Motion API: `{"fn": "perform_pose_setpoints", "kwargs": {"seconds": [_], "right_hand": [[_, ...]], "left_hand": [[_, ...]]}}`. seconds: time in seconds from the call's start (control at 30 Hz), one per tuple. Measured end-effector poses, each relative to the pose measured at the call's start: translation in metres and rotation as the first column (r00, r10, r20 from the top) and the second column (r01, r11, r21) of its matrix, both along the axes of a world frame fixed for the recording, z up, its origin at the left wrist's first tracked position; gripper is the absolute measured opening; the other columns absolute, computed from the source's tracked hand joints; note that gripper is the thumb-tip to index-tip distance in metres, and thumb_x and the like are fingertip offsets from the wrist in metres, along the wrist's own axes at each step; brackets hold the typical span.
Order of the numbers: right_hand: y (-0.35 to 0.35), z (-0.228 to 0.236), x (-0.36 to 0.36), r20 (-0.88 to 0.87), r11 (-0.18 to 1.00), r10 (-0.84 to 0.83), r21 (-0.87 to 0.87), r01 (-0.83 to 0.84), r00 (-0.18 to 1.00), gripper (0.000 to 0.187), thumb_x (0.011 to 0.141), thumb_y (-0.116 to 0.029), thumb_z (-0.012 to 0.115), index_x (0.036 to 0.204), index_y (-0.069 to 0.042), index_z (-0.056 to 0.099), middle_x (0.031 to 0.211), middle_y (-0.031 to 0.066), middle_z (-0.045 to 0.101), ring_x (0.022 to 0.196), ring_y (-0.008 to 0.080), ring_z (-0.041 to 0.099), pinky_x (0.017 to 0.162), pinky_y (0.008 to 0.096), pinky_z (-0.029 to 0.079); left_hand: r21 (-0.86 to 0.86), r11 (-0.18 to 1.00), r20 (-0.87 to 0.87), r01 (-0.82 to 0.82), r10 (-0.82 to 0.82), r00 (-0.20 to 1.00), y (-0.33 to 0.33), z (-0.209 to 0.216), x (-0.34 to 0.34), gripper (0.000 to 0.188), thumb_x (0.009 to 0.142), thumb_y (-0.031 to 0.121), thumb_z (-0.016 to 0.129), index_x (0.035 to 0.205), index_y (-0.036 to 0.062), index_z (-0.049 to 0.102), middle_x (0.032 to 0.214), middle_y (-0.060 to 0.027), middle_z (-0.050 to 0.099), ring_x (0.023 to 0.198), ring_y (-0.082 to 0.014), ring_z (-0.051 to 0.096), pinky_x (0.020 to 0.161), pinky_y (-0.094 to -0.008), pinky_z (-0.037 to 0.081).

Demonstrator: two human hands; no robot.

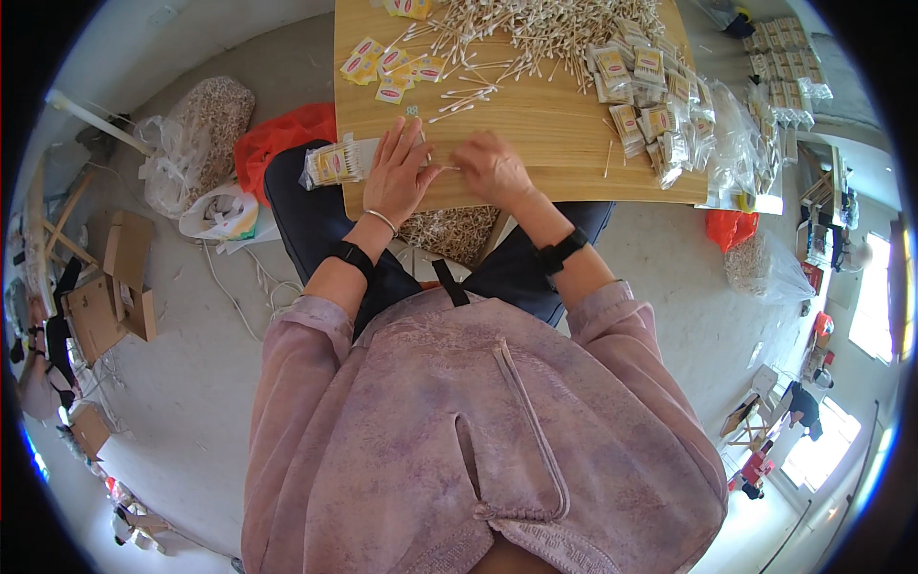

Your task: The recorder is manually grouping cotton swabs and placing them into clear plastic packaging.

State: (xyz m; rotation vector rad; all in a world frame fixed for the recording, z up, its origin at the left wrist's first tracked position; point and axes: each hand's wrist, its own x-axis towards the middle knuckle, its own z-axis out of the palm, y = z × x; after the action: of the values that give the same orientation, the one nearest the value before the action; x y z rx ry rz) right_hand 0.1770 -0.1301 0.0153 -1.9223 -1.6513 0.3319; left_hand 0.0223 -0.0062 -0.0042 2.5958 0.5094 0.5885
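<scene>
My left hand [395,177] lies almost flat near the table's front edge, fingers stretched out and thumb pointing right. Its palm side rests over a pale strip on the wood. My right hand [494,170] is just to the right, fingers curled and smeared by motion, so its grip is unclear. Between my left thumb and right fingertips shows a thin cotton swab [444,167]. Left of my left hand, a clear packet of cotton swabs [333,165] with a yellow label lies at the table corner. Several loose swabs [467,99] lie farther in.
A big heap of cotton swabs [545,33] covers the back of the table [545,124]. Yellow label cards [392,67] lie at the left, filled packets [655,96] at the right. Below the edge, between my legs, is a container of swabs [448,234]. Bags [215,120] stand on the floor.
</scene>
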Motion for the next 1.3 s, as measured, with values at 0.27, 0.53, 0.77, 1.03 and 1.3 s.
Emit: {"fn": "perform_pose_setpoints", "kwargs": {"seconds": [0.27, 0.53, 0.77, 1.03, 1.3], "right_hand": [[0.039, -0.003, 0.032, 0.179, 0.926, -0.374, 0.126, 0.356, 0.91, 0.014, 0.077, -0.011, 0.064, 0.091, -0.012, 0.067, 0.097, 0.005, 0.056, 0.097, 0.0281, 0.05, 0.083, 0.0397, 0.043], [0.036, -0.009, 0.001, 0.058, 0.938, -0.347, 0.043, 0.345, 0.936, 0.011, 0.073, -0.016, 0.068, 0.083, -0.012, 0.063, 0.09, 0.0059, 0.057, 0.094, 0.0277, 0.051, 0.08, 0.0401, 0.041], [0.04, -0.01, 0.011, -0.138, 0.939, -0.344, -0.022, 0.344, 0.929, 0.012, 0.073, -0.013, 0.067, 0.084, -0.009, 0.063, 0.086, 0.0092, 0.06, 0.09, 0.0312, 0.053, 0.079, 0.041, 0.044], [0.039, -0.01, 0.028, -0.167, 0.895, -0.436, 0.025, 0.446, 0.884, 0.017, 0.075, -0.006, 0.063, 0.093, -0.008, 0.064, 0.087, 0.0097, 0.061, 0.088, 0.0319, 0.054, 0.08, 0.0403, 0.045], [0.036, -0.004, 0.016, -0.138, 0.939, -0.343, -0.04, 0.341, 0.929, 0.021, 0.074, -0.006, 0.064, 0.095, -0.009, 0.064, 0.087, 0.0092, 0.061, 0.09, 0.0309, 0.054, 0.082, 0.0395, 0.045]], "left_hand": [[0.018, 1.0, 0.061, 0.024, -0.025, 0.998, -0.001, -0.001, -0.001, 0.029, 0.074, 0.024, 0.073, 0.096, 0.01, 0.061, 0.119, -0.0098, 0.053, 0.122, -0.0319, 0.043, 0.105, -0.0456, 0.035], [0.005, 0.999, 0.095, -0.054, 0.053, 0.994, -0.005, 0.007, 0.0, 0.028, 0.071, 0.025, 0.075, 0.091, 0.0103, 0.062, 0.109, -0.0085, 0.053, 0.116, -0.0315, 0.047, 0.098, -0.0448, 0.04], [0.006, 0.999, 0.113, -0.031, 0.03, 0.993, -0.004, 0.005, 0.001, 0.031, 0.068, 0.025, 0.076, 0.091, 0.0107, 0.061, 0.098, -0.0068, 0.052, 0.106, -0.031, 0.049, 0.093, -0.0431, 0.042], [0.048, 0.999, 0.096, -0.01, 0.005, 0.995, -0.003, 0.007, -0.001, 0.029, 0.068, 0.024, 0.076, 0.09, 0.0116, 0.061, 0.088, -0.0046, 0.053, 0.095, -0.0289, 0.052, 0.088, -0.0421, 0.043], [-0.05, 0.999, 0.09, -0.008, 0.013, 0.996, -0.004, 0.007, -0.001, 0.04, 0.069, 0.027, 0.075, 0.102, 0.0102, 0.059, 0.099, -0.0072, 0.056, 0.097, -0.0299, 0.052, 0.086, -0.0423, 0.042]]}}
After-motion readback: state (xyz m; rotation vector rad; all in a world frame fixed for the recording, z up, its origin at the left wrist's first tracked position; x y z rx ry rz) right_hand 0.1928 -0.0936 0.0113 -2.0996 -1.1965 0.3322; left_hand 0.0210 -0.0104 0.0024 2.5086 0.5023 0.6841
